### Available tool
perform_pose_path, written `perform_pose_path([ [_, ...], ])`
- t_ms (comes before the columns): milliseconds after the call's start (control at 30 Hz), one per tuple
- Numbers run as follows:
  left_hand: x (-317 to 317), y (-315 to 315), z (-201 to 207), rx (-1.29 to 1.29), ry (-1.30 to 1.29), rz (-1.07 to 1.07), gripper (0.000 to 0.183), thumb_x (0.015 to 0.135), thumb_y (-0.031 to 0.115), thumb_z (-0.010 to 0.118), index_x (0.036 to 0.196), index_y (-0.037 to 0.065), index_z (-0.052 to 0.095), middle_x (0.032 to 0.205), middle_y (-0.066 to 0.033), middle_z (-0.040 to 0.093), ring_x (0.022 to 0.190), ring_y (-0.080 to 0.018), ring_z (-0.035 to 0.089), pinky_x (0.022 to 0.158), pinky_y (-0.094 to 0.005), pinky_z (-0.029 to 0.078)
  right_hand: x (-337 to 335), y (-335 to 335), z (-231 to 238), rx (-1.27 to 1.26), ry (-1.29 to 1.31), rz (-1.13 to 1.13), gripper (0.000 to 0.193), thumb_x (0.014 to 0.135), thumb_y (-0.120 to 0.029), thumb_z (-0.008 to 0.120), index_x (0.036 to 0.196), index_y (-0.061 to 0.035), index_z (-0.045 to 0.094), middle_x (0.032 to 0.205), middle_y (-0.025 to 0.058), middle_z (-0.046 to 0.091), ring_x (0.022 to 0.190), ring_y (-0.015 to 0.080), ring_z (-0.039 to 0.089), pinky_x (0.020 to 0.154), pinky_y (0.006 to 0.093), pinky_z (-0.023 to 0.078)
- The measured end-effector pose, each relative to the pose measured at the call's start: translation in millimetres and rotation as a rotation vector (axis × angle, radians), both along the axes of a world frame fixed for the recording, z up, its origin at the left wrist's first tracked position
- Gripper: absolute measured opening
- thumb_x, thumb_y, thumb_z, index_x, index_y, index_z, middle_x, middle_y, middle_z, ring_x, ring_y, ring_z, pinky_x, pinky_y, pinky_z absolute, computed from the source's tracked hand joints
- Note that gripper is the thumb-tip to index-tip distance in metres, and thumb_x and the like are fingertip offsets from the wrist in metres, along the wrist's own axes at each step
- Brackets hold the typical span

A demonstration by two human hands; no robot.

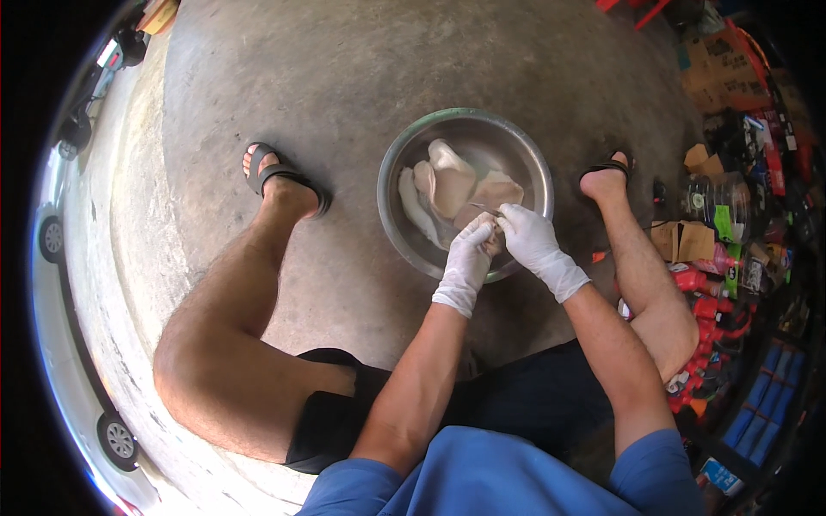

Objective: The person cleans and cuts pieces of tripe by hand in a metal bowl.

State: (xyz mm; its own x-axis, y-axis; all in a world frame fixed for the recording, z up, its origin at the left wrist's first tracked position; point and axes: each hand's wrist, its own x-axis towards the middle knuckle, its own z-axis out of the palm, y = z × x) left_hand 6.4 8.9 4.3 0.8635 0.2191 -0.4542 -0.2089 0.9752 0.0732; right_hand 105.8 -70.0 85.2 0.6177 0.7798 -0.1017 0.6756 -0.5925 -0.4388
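Observation:
A round steel basin (392,225) stands on the floor between my feet. Several smooth, pale cream pieces (451,191) lie in it, thick and rounded, of a kind I cannot make out for sure. Over the basin's near side, my left hand (469,258), in a white glove, is closed around a pale piece (493,244) that shows partly between the fingers. My right hand (532,241), also gloved, meets it from the right, thumb and fingers pinched together. A thin dark thing (479,205) shows near the fingertips; too small to name.
My sandalled feet stand on the concrete floor (344,77) either side of the basin. Along the right lie cardboard boxes (723,73), a clear plastic jug (718,202), red bottles (693,279) and other clutter. Parked cars (60,318) line the left edge.

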Motion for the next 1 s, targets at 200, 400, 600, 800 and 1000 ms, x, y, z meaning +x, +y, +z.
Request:
perform_pose_path([
  [200, -0.2, -1.2, -4.1, 0.202, 0.077, -0.076, 0.035, 0.087, 0.001, 0.054, 0.122, 0.001, 0.056, 0.098, -0.0027, 0.064, 0.069, -0.0088, 0.052, 0.060, -0.0220, 0.037, 4.7, -2.3, -8.4, 0.085, -0.094, 0.037, 0.017, 0.089, -0.020, 0.054, 0.096, -0.0063, 0.060, 0.091, 0.0139, 0.066, 0.082, 0.0350, 0.064, 0.071, 0.0471, 0.049],
  [400, -2.5, 2.9, 9.8, 0.309, 0.260, 0.007, 0.034, 0.084, 0.001, 0.059, 0.118, 0.002, 0.061, 0.076, 0.0009, 0.060, 0.058, -0.0068, 0.047, 0.051, -0.0217, 0.036, -6.0, 1.1, 5.5, -0.126, -0.113, 0.070, 0.014, 0.088, -0.019, 0.054, 0.093, -0.0069, 0.059, 0.085, 0.0136, 0.066, 0.079, 0.0342, 0.065, 0.068, 0.0460, 0.050],
  [600, 2.0, -1.9, 13.1, 0.296, 0.291, -0.009, 0.043, 0.081, -0.001, 0.054, 0.124, 0.002, 0.060, 0.070, 0.0027, 0.055, 0.054, -0.0071, 0.044, 0.049, -0.0215, 0.034, 2.2, -2.4, -4.9, -0.155, -0.152, 0.104, 0.013, 0.088, -0.016, 0.053, 0.093, -0.0061, 0.059, 0.084, 0.0137, 0.066, 0.078, 0.0339, 0.065, 0.069, 0.0452, 0.050],
  [800, -4.3, 0.8, 3.9, 0.292, 0.287, -0.046, 0.048, 0.080, -0.003, 0.051, 0.127, 0.002, 0.057, 0.070, 0.0016, 0.055, 0.053, -0.0073, 0.043, 0.049, -0.0215, 0.033, -8.6, 2.0, -4.4, -0.113, -0.153, 0.043, 0.016, 0.088, -0.016, 0.052, 0.096, -0.0058, 0.061, 0.084, 0.0142, 0.065, 0.079, 0.0343, 0.065, 0.069, 0.0449, 0.050],
  [1000, 0.6, -2.7, 16.0, 0.226, 0.209, -0.041, 0.053, 0.079, -0.004, 0.045, 0.130, 0.001, 0.053, 0.083, -0.0011, 0.059, 0.057, -0.0093, 0.043, 0.052, -0.0220, 0.033, 2.1, -0.7, -7.7, -0.101, -0.155, -0.035, 0.014, 0.088, -0.017, 0.051, 0.090, -0.0066, 0.060, 0.083, 0.0145, 0.065, 0.078, 0.0345, 0.064, 0.069, 0.0460, 0.050],
])
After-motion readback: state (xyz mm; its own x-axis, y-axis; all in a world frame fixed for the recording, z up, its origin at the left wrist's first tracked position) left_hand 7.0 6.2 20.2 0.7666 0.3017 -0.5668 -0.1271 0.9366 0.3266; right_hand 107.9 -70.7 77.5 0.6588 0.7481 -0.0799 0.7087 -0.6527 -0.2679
